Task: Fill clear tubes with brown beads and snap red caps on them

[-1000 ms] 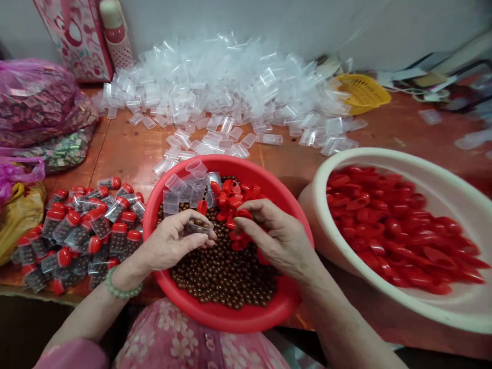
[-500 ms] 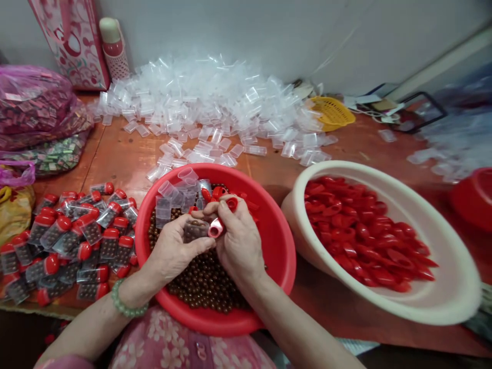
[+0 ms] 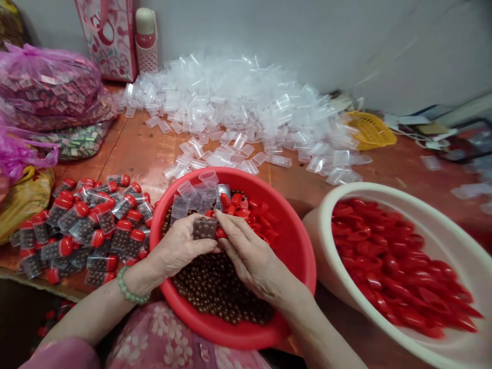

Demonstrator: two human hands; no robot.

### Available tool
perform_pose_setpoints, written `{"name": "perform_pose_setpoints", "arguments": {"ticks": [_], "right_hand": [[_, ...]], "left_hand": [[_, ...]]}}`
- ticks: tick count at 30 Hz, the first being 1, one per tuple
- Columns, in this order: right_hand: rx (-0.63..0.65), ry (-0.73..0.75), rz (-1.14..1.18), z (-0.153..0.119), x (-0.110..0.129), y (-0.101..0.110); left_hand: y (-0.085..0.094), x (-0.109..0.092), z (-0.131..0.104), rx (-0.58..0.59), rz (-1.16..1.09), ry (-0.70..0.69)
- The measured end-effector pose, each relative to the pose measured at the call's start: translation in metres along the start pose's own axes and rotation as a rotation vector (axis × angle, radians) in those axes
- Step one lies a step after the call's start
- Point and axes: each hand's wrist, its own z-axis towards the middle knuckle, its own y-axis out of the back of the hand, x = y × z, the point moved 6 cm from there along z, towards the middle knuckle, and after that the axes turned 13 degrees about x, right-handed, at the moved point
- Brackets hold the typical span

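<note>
My left hand (image 3: 177, 247) pinches a small clear plastic case (image 3: 204, 229) filled with brown beads, lying sideways above the red basin (image 3: 296, 271). At the case's right end sits a red cap (image 3: 220, 233), and the fingers of my right hand (image 3: 253, 253) close against it. Those fingers hide most of the cap. Brown beads (image 3: 223, 292) lie heaped in the basin under both hands. Clear cases (image 3: 181, 206) rest at its back left, and loose red caps (image 3: 265, 218) at its back right.
Capped, bead-filled cases (image 3: 82, 230) are piled left of the basin. A cream basin (image 3: 323, 241) of red pieces (image 3: 400, 271) stands on the right. Behind lies a heap of clear cases (image 3: 238, 97), beside a yellow basket (image 3: 371, 130). Purple bags (image 3: 49, 87) and a bottle (image 3: 146, 43) are back left.
My right hand has brought the red cap against the case's end, and its fingers have straightened over it. A second red cap seen in that hand no longer shows. The view has swung left.
</note>
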Motion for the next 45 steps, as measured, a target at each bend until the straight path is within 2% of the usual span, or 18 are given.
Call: {"name": "perform_pose_setpoints", "arguments": {"ticks": [4,8,10,14,17,21,27,35,42,45], "right_hand": [[-0.091,-0.014,0.119,-0.004,-0.011,0.009],[-0.260,-0.217,0.452,-0.008,-0.032,0.025],[-0.323,-0.302,0.639,-0.007,-0.039,0.031],[-0.429,-0.280,0.844,0.003,-0.037,0.041],[-0.423,-0.265,0.904,0.012,-0.031,0.040],[-0.362,-0.258,0.956,0.021,-0.027,0.029],[-0.270,-0.224,0.840,0.021,-0.027,0.021],[-0.189,-0.126,0.526,0.005,-0.034,0.034],[-0.288,-0.215,0.539,0.001,-0.046,0.041],[-0.357,-0.237,0.581,0.003,-0.043,0.041]], "left_hand": [[-0.003,-0.001,0.003,0.096,-0.113,0.057],[-0.009,-0.005,0.006,0.271,-0.320,0.123],[-0.010,-0.008,0.006,0.313,-0.363,0.133],[-0.012,-0.009,0.003,0.352,-0.367,0.156],[-0.014,-0.008,0.001,0.367,-0.337,0.155],[-0.014,-0.001,-0.001,0.393,-0.217,0.171],[-0.011,0.005,-0.001,0.337,-0.092,0.136],[-0.007,0.005,-0.002,0.269,0.024,0.144],[-0.004,0.004,0.001,0.219,0.033,0.118],[-0.003,-0.007,-0.001,0.201,0.142,0.106]]}}
